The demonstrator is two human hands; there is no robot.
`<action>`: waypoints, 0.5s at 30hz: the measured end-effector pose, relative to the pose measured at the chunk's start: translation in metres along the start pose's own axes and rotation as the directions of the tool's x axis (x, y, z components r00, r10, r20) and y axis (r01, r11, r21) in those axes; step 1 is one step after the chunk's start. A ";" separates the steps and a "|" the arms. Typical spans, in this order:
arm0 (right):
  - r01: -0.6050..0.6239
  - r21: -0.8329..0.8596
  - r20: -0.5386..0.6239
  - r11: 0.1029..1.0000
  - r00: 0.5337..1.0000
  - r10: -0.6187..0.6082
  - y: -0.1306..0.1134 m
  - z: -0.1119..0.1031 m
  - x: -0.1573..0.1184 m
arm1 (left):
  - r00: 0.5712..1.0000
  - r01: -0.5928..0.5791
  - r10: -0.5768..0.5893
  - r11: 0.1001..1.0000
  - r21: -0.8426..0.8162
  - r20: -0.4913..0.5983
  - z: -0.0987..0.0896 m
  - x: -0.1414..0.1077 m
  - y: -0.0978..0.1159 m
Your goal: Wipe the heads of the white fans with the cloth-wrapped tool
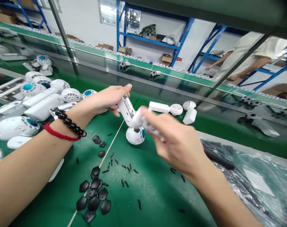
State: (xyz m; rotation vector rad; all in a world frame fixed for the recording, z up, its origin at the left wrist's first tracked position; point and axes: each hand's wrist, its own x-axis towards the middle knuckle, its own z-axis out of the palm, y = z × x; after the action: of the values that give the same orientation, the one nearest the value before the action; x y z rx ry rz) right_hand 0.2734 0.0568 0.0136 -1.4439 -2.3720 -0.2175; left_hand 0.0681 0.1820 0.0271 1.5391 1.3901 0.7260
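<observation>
White unit (126, 114) appears part-assembled: a dark patch (136, 130) is seen on its blue-spotted ball (133, 138), and its long casing (123, 107) is left open. It is held over the green table (159, 195) by the left hand (111, 98); a blurred white item (137, 118) is gripped against or just beside it by the right hand (175, 135), with black pentagons (93, 202) left loose

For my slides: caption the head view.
Left hand holds white slotted housing, right hand blurred white part, over a green workbench.

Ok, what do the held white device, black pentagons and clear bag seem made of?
White device: probably hard plastic, smooth, showing soft highlights and straight edges. Black pentagons: likely moulded plastic, satin, with crisp edges; rubber possible. Clear bag: apparently thin plastic film, glossy, wrinkled and catching glare.
</observation>
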 end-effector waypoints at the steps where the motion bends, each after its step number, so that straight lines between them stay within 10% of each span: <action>1: 0.023 -0.049 0.107 0.999 0.994 -0.018 0.000 0.001 0.001 | 1.000 0.004 -0.004 1.000 -0.003 -0.012 0.000 0.000 0.000; 3: 0.043 -0.074 0.189 0.996 0.982 -0.028 0.001 -0.001 0.001 | 1.000 0.002 -0.002 1.000 -0.006 -0.022 0.000 0.001 -0.001; 8: -0.042 0.130 -0.175 0.991 0.982 0.064 0.009 -0.018 0.001 | 1.000 -0.010 0.010 1.000 0.000 -0.003 0.000 0.003 -0.002; 15: -0.153 0.121 -0.378 0.981 0.907 0.188 0.023 -0.040 -0.002 | 0.999 -0.009 0.009 1.000 -0.020 0.032 -0.001 0.002 -0.001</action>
State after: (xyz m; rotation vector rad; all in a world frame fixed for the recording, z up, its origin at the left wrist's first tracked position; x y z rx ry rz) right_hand 0.3033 0.0539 0.0491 -1.4071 -1.9040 -0.3168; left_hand 0.0677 0.1844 0.0262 1.5362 1.3490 0.7153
